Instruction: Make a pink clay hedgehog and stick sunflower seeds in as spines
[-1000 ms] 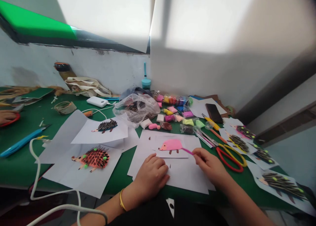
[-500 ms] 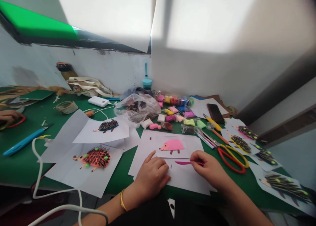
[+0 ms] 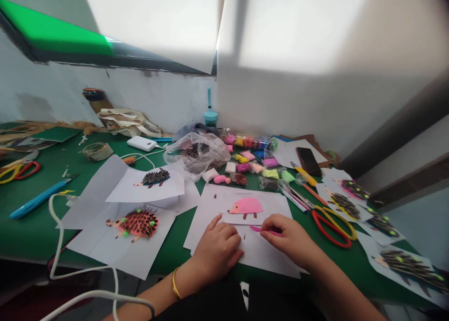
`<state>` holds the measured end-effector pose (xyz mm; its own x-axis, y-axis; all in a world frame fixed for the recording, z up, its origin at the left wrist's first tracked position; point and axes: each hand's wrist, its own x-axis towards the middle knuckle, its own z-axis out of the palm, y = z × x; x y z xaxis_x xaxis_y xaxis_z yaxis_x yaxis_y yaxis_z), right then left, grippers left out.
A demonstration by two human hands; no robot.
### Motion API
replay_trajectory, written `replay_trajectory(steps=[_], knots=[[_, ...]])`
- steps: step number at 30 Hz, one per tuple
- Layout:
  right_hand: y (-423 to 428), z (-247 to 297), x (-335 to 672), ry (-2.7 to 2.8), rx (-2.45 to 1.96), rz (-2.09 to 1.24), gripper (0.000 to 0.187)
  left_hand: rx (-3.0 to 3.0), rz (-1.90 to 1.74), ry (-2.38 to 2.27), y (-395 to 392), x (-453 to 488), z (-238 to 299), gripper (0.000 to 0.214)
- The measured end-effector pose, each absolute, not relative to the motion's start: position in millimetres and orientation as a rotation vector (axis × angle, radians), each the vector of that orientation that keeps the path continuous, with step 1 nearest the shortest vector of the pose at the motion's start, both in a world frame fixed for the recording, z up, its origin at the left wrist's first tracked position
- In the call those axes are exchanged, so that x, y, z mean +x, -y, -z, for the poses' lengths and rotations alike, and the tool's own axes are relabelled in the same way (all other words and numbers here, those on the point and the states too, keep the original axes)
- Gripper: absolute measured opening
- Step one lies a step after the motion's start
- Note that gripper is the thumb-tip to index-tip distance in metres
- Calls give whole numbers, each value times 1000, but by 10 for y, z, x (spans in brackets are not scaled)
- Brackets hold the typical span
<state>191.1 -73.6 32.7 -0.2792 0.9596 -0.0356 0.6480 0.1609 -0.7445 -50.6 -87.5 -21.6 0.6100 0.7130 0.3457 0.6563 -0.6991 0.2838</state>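
My right hand (image 3: 286,239) pinches a thin magenta plastic clay knife (image 3: 255,228), its pointed blade sticking out to the left over the white paper (image 3: 266,258). Resting on that paper, my left hand (image 3: 219,251) has its index finger stretched out and the others loosely bent, with nothing seen in it. Just beyond both hands lies a pink clay hedgehog (image 3: 248,206) with brown legs and a dark nose, on a smaller white sheet. A tiny dark sliver (image 3: 244,236) sits between my hands, and a brown bit (image 3: 215,196) lies left of the hedgehog.
Red-yellow scissors (image 3: 333,227) and an orange stick (image 3: 316,194) lie to the right, near several finished hedgehog sheets (image 3: 403,265). Packets of coloured clay (image 3: 270,173) and a plastic bag (image 3: 196,155) are behind. A spiky orange hedgehog (image 3: 138,222) and a white cable (image 3: 54,246) occupy the left.
My right hand has slid left along the knife, nearer the blade, leaving less of it showing. A co-worker's hand at the far left has gone from the other scissors, which now lie on the table.
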Motion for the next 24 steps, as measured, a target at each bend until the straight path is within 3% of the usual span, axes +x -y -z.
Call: replay_trajectory(steps=[9, 19, 24], knots=[[755, -147, 2031, 1586, -1426, -1059, 45, 2698, -663, -1148, 872, -508, 222, 13], [793, 138, 1938, 1567, -1420, -1189, 40, 2729, -680, -1121, 867, -506, 212, 20], [815, 181, 1933, 1745, -1372, -1074, 24, 2746, -682, -1130, 864, -507, 230, 20]])
